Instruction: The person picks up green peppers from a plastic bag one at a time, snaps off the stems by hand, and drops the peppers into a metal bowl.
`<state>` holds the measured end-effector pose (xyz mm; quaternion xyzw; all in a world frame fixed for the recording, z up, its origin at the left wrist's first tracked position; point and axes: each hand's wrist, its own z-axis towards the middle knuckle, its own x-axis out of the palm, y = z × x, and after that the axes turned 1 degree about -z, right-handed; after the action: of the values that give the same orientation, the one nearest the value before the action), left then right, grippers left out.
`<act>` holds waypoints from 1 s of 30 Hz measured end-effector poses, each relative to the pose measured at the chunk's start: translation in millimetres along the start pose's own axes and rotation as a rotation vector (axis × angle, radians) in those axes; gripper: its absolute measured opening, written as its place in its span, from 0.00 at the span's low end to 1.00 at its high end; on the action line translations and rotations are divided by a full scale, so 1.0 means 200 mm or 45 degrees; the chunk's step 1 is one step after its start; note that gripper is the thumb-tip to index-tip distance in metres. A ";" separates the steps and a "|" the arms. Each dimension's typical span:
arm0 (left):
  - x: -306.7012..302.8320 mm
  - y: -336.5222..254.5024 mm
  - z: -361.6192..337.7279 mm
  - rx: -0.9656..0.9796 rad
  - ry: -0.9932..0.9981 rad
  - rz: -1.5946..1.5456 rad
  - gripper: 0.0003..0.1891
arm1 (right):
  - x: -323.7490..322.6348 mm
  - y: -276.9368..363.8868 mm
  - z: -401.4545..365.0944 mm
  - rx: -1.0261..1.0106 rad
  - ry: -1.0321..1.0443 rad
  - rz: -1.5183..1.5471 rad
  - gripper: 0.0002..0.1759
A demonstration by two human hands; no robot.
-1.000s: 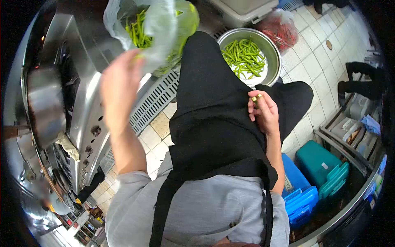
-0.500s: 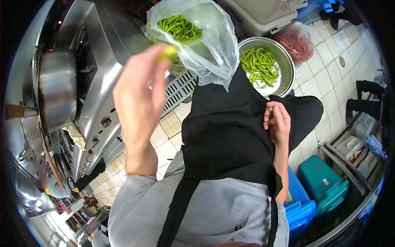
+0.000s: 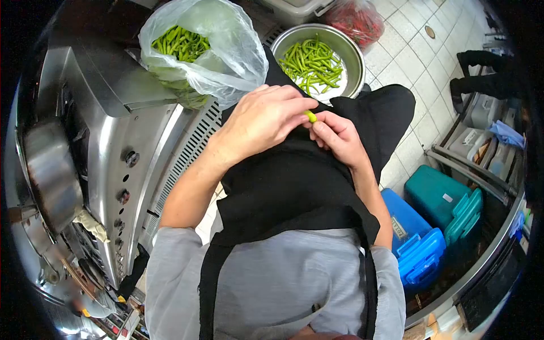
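Over the black apron, my left hand (image 3: pixel 266 122) pinches a green chili pepper (image 3: pixel 310 116), most of it hidden by the fingers. My right hand (image 3: pixel 338 137) meets it there, thumb and fingers closed at the pepper's exposed end. Just beyond the hands stands a round metal bowl (image 3: pixel 358 71) on the floor, with many loose green peppers (image 3: pixel 311 61) inside. To its left, a translucent plastic bag (image 3: pixel 235 54) gapes wide, and more green peppers (image 3: pixel 180 45) fill it.
A stainless-steel stove (image 3: pixel 107 136) with knobs runs along the left, with a large pot (image 3: pixel 54 175) on it. A bag of red peppers (image 3: pixel 357 24) sits past the bowl. Blue (image 3: pixel 416 249) and teal (image 3: pixel 439 195) bins are at right. Another person's dark-clothed legs (image 3: pixel 479 85) show at upper right.
My left hand has come from above the bag's near side to my right hand, bringing the green chili pepper. My right hand has lifted toward it. The camera view has shifted.
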<state>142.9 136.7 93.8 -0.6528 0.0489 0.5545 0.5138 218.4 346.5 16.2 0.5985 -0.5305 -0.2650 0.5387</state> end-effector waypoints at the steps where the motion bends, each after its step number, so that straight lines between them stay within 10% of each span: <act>1: 0.01 0.00 0.00 -0.009 -0.001 0.005 0.11 | 0.00 0.00 -0.01 0.001 0.010 0.003 0.12; 11: 0.34 0.05 0.03 -0.596 0.029 -1.553 0.12 | 0.00 0.03 -0.12 -0.177 -0.170 0.184 0.13; 19: 0.09 0.20 0.18 -0.229 -0.748 -0.367 0.19 | 0.03 -0.01 -0.09 -0.026 -0.244 0.049 0.10; 24: -0.14 0.55 -0.09 -0.534 -1.121 0.126 0.18 | 0.02 -0.02 -0.03 -0.007 -0.171 0.162 0.12; 26: -0.09 0.70 -0.20 -0.745 -0.633 0.908 0.21 | 0.04 0.01 0.04 0.064 -0.070 0.110 0.13; 30: -0.06 0.64 -0.32 -0.688 -0.084 0.754 0.24 | 0.18 0.22 0.29 0.094 0.112 -0.127 0.14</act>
<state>100.5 23.5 15.6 -0.7039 0.0707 0.6922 0.1429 163.1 297.9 50.0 0.6547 -0.4853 -0.2452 0.5251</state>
